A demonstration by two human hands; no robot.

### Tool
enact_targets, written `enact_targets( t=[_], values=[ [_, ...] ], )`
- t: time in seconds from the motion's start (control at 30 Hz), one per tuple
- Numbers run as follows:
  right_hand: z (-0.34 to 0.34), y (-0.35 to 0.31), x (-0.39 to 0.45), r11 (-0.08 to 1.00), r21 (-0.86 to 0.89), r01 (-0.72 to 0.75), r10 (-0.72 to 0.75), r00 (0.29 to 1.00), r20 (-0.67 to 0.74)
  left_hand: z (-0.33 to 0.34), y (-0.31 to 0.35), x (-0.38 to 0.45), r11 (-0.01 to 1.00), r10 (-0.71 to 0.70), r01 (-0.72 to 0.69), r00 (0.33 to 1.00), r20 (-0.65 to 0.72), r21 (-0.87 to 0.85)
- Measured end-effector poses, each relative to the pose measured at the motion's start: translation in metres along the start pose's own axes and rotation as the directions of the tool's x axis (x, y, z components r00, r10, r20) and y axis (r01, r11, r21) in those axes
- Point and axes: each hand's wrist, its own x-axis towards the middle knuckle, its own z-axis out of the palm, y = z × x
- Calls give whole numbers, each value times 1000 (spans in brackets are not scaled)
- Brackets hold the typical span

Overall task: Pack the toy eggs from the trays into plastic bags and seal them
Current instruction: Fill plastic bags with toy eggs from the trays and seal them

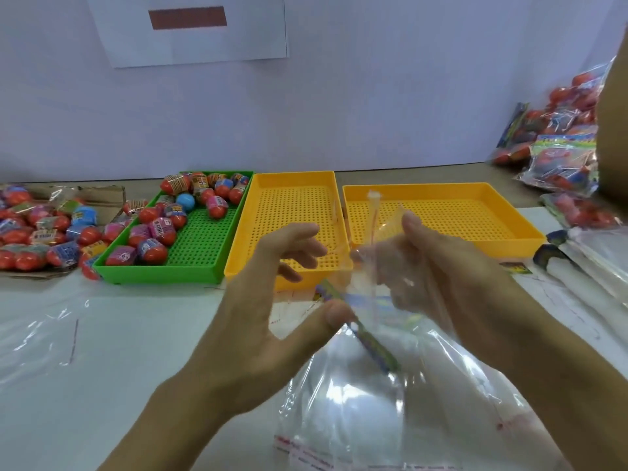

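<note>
I hold a clear plastic bag [356, 402] with a coloured strip near its mouth, low over the table in front of me. My left hand [265, 321] pinches the strip with its thumb while the other fingers spread above it. My right hand [438, 266] shows through the film at the bag's mouth and grips it, thumb pointing up. No egg shows in the bag. Toy eggs [159, 232], mostly red with printed wrappers, lie in the green tray [159, 270] at the far left. Two yellow trays [295, 178] [441, 188] beyond my hands hold no eggs.
Loose eggs [34, 232] are piled on cardboard left of the green tray. Filled bags [564, 147] are stacked at the far right, with a pile of flat empty bags [594, 253] below them. A clear plastic sheet [40, 334] lies on the table at left.
</note>
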Motion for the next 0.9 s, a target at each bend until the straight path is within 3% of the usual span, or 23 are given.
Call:
enact_targets(
  t=[0.1,0.2,0.53,0.6,0.7,0.8,0.9],
  values=[
    [4,3,1,965,228,-127,87,980,178,11,6,-1,968,-157,164,986,53,-190],
    [11,13,6,976,152,-154,108,954,279,17,8,0,863,-288,292,955,74,-412],
    [14,8,9,948,124,-293,277,951,135,13,10,6,803,-429,384,903,4,-455],
    [8,9,10,950,194,-246,242,969,42,9,10,8,726,-500,400,865,-30,-559],
    [3,11,11,966,251,-59,80,994,-73,-2,8,13,655,-577,413,814,-67,-633],
    [9,12,11,993,106,59,-45,990,-131,-5,10,15,592,-585,448,811,26,-670],
    [13,17,8,997,19,79,-75,984,-165,0,14,14,520,-570,524,801,183,-675]
  ],
)
